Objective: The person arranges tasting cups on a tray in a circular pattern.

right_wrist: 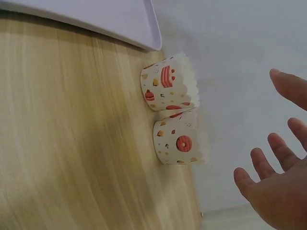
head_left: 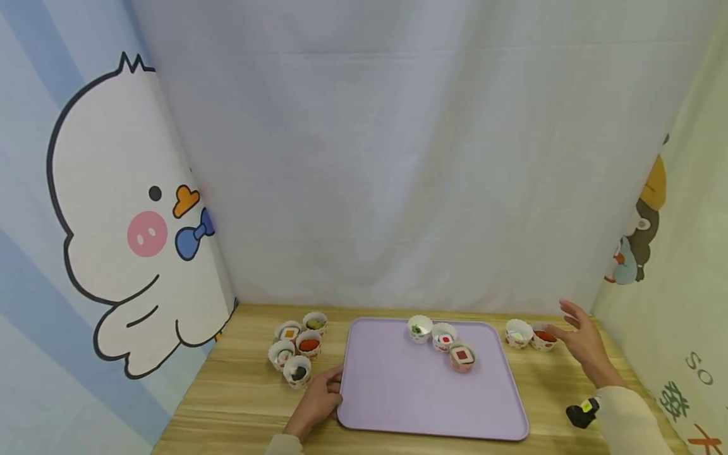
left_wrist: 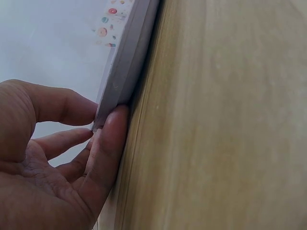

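Note:
A lilac tray [head_left: 423, 401] lies on the wooden table, and my left hand [head_left: 320, 399] pinches its left rim. Close up, the left wrist view has the fingers [left_wrist: 72, 108] on both sides of the tray's edge [left_wrist: 125, 62]. My right hand [head_left: 586, 344] hovers with spread fingers over the far right of the table, holding nothing. Just left of it sit two printed paper baking cups: one with red contents [head_left: 544, 343], the other with something pale [head_left: 518, 342]. The right wrist view catches both from the side, nearly touching, beyond the fingers [right_wrist: 283, 153].
Three cups stand on the tray: one with green bits [head_left: 419, 337], two with red-centred pieces [head_left: 444, 344] [head_left: 462, 364]. Left of the tray clusters a group of several cups [head_left: 309, 345]. A small black object [head_left: 581, 414] lies near my right sleeve. Curtains [head_left: 398, 189] surround the table.

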A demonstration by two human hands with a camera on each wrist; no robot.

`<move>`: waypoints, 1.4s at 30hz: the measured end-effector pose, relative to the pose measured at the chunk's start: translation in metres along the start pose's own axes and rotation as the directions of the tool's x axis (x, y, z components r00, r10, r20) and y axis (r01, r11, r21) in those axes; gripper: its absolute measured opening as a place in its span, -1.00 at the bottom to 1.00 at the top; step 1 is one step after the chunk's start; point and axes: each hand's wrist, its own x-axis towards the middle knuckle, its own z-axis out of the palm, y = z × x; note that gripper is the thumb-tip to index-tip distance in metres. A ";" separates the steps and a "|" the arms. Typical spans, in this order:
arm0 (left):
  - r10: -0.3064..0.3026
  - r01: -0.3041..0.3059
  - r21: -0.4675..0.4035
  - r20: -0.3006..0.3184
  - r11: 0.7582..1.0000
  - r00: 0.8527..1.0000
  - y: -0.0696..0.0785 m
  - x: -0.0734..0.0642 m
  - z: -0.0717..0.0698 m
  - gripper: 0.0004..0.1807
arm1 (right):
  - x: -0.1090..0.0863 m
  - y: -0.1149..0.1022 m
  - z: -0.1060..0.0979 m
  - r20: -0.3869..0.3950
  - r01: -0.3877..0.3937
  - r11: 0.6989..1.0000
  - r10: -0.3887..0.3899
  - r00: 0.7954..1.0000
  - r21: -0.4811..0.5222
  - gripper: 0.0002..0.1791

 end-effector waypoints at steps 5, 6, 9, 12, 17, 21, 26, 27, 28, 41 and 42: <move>0.006 -0.006 -0.004 -0.002 1.000 1.000 0.000 0.000 0.000 -0.22 | 0.004 0.022 0.001 0.067 -0.066 0.998 0.066 0.996 0.002 0.03; 0.006 -0.006 -0.003 -0.002 1.000 1.000 0.000 0.000 0.000 -0.22 | 0.004 0.026 0.001 0.073 -0.077 0.997 0.076 0.994 0.000 0.05; 0.003 -0.003 -0.004 -0.002 1.000 1.000 0.001 -0.001 0.000 -0.22 | 0.006 0.034 0.005 0.077 -0.099 0.995 0.099 0.992 0.002 0.07; 0.004 -0.004 -0.002 -0.003 1.000 1.000 0.001 -0.001 0.001 -0.22 | 0.008 0.040 0.009 0.083 -0.120 0.993 0.119 0.989 0.010 0.09; 0.007 -0.007 0.000 -0.009 1.000 1.000 0.003 -0.003 0.000 -0.22 | 0.011 0.049 0.016 0.078 -0.161 0.987 0.159 0.984 0.018 0.10; 0.000 0.000 -0.007 -0.001 1.000 1.000 0.004 -0.004 0.000 -0.24 | 0.011 0.051 0.020 0.088 -0.182 0.983 0.178 0.980 0.038 0.10; 0.002 -0.002 0.000 -0.004 1.000 1.000 0.004 -0.005 0.001 -0.24 | 0.011 0.052 0.023 0.089 -0.174 0.984 0.171 0.981 0.023 0.08; 0.003 -0.003 0.001 -0.003 1.000 1.000 0.004 -0.005 0.001 -0.24 | 0.011 0.052 0.023 0.087 -0.172 0.985 0.170 0.982 0.013 0.07; 0.005 -0.005 0.000 -0.003 1.000 1.000 0.003 -0.004 0.000 -0.24 | 0.012 0.052 0.023 0.085 -0.171 0.985 0.171 0.982 0.003 0.07; 0.018 -0.018 -0.002 0.006 1.000 1.000 0.001 -0.002 -0.001 -0.22 | 0.020 0.054 0.033 -0.033 -0.189 0.979 0.187 0.982 -0.081 -0.08; 0.018 -0.018 -0.003 0.008 1.000 1.000 0.001 -0.002 -0.001 -0.22 | 0.020 0.053 0.033 -0.046 -0.196 0.977 0.192 0.980 -0.079 -0.09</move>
